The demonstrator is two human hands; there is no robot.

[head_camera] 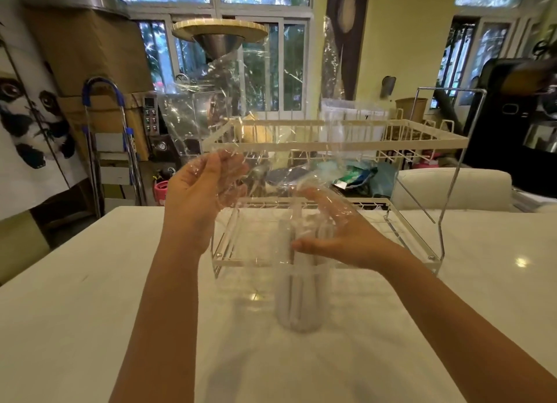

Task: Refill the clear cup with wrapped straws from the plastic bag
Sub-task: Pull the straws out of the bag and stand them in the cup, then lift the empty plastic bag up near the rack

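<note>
Gently, with left hand (205, 185) pinching the plastic bag (256, 107) high and right hand (334, 231) cupped loosely around straws (297, 282) in the clear cup (301, 297) below on the worktop (90, 312), lift film clear without tipping.

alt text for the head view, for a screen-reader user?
Two bare hands hold a crinkled clear plastic bag above a white table: left hand grips its edge, right hand is open by a clear cup of wrapped straws. A white wire rack stands behind.
</note>
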